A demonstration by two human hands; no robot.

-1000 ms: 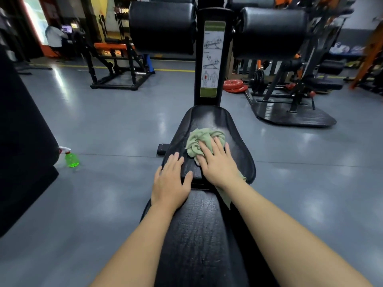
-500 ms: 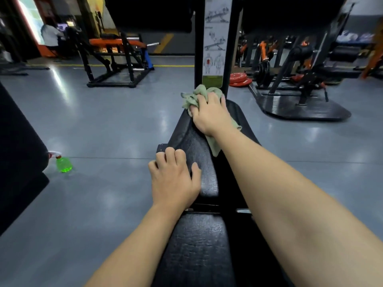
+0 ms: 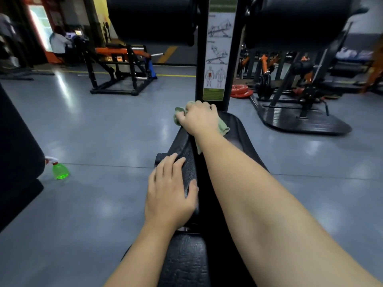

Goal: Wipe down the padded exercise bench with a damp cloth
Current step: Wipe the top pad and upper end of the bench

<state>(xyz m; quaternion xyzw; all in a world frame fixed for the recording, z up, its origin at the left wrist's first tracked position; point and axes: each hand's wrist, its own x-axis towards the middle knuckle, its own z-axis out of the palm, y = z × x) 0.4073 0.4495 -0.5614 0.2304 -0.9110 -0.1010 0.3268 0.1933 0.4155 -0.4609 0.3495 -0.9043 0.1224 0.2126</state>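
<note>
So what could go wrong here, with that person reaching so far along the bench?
1. The right hand grips the cloth at the far end of the bench pad, close to the upright post; a push forward could knock the knuckles on it.
2. The left hand rests on the pad's left edge; if that surface is damp, it might slip off.
3. The spray bottle sits on the floor to the left, easy to kick over.

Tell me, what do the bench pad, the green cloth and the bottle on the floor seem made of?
Bench pad: likely vinyl or faux leather, black with a creased grain and dull sheen.
Green cloth: soft woven or microfibre fabric, matte, bunching in folds.
Bottle: probably clear plastic, glowing green, perhaps from liquid inside.
</note>
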